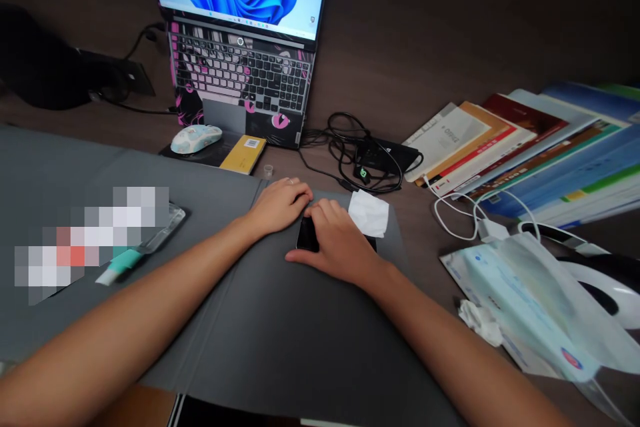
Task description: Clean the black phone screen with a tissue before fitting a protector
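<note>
My right hand (pixel 340 243) is over a black smartphone (pixel 309 235) lying on the grey desk mat (pixel 300 347). Its fingers curl over the phone's far edge and the thumb lies along the near edge. Beside it, my left hand (pixel 281 205) rests palm down on the mat, its fingers loosely bent with nothing visible in them. The fingertips of both hands are close together. A white tissue (pixel 369 213) lies just right of my right hand, partly over the phone's far end.
At the back stands an open laptop (pixel 243 73), with a mouse (pixel 196 139) and yellow box (pixel 243 155) before it. Black cables (pixel 367 153), leaning books (pixel 530 147) and a tissue pack (pixel 530 307) fill the right. A teal-and-white tube (pixel 120 265) lies left, near a blurred-out item.
</note>
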Available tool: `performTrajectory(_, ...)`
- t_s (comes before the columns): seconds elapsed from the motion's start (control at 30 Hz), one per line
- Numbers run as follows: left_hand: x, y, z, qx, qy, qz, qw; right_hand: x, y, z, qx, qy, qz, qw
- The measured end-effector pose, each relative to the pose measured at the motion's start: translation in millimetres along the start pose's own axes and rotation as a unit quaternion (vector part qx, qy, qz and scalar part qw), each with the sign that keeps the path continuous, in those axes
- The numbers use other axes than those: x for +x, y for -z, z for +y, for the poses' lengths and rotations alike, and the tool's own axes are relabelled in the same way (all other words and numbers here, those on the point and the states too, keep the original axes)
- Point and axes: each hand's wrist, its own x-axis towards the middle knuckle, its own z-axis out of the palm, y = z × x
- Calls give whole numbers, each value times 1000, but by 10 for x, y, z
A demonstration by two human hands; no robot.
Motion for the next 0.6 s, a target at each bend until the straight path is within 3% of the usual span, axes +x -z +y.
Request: performTrajectory(0.6,1,3,8,1,-1,2,1000,-6,-2,-7,14,-4,5,1000)
